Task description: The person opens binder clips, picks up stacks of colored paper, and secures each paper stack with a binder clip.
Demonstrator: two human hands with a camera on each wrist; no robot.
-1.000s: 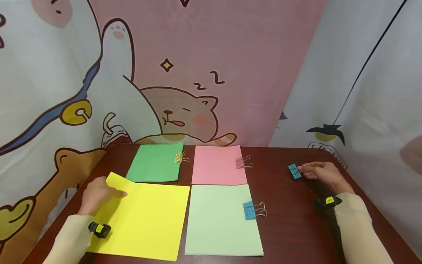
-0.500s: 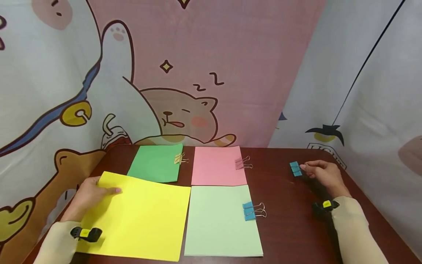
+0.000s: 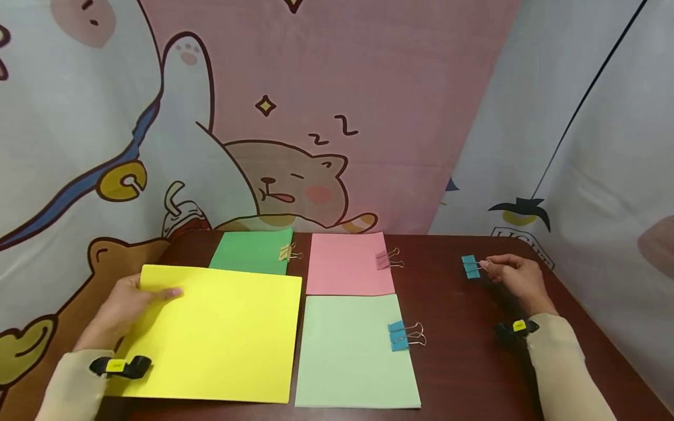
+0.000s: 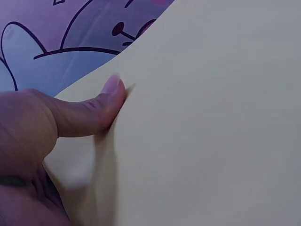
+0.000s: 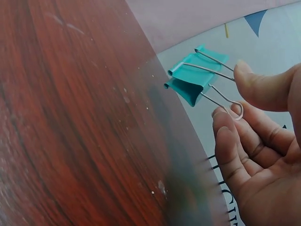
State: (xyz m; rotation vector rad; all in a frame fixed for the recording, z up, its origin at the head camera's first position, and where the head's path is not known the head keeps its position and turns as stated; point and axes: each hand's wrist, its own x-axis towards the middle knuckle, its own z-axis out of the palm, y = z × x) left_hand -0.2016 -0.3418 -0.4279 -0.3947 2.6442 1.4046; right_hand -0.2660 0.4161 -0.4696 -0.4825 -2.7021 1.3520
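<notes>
My left hand (image 3: 123,304) pinches the upper left corner of a yellow sheet of paper (image 3: 221,333), thumb on top and the other fingers hidden behind it. In the left wrist view the paper (image 4: 202,122) bends under the thumb and looks pale. Over the right of the table, my right hand (image 3: 518,280) holds a blue binder clip (image 3: 471,266) by its wire handles. The right wrist view shows the clip (image 5: 197,75) with its handles between thumb and fingertips, its mouth slightly parted and facing left.
Behind the yellow sheet lies green paper (image 3: 255,248) with a yellow binder clip (image 3: 285,252). Pink paper (image 3: 347,263) carries a pink clip (image 3: 382,260). Pale green paper (image 3: 353,362) at front centre has a blue clip (image 3: 398,336) on its right edge. A printed cloth (image 3: 421,117) stands behind the table (image 3: 453,362).
The left hand has moved left, and the yellow sheet has come up with it, now covering the green paper's lower part. The right hand and its clip have shifted only slightly.
</notes>
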